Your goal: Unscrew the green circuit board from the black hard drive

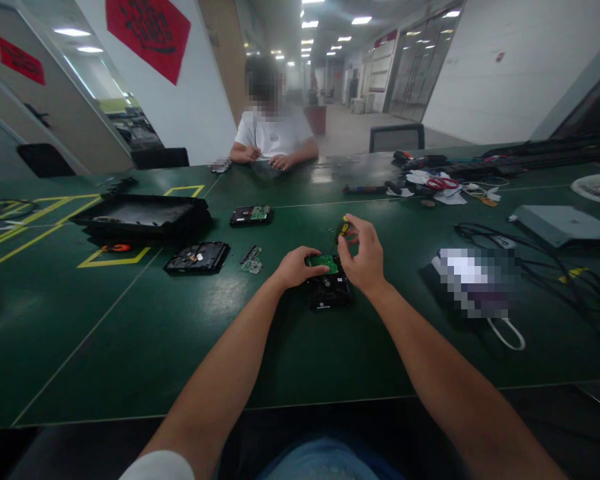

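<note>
Hard drive between your left hand and right hand, black with green circuit board, left half-curled holding it, right pinched around a yellow-black screwdriver

Place: an office, one end of it given to electronics bench work
Ceiling: rows of bright panel lights running back over a long passage
Passage: tall glass doors in dark frames along the right side, shelving beyond
Seating: a mesh-backed office chair at the far edge, a person seated opposite
Decor: a red paper diamond with dark lettering on the white wall
Surface: broad, green-topped, yellow tape marking out zones
Bench signs: a hard drive under a yellow-and-black screwdriver, a loose circuit board, black cables
</note>
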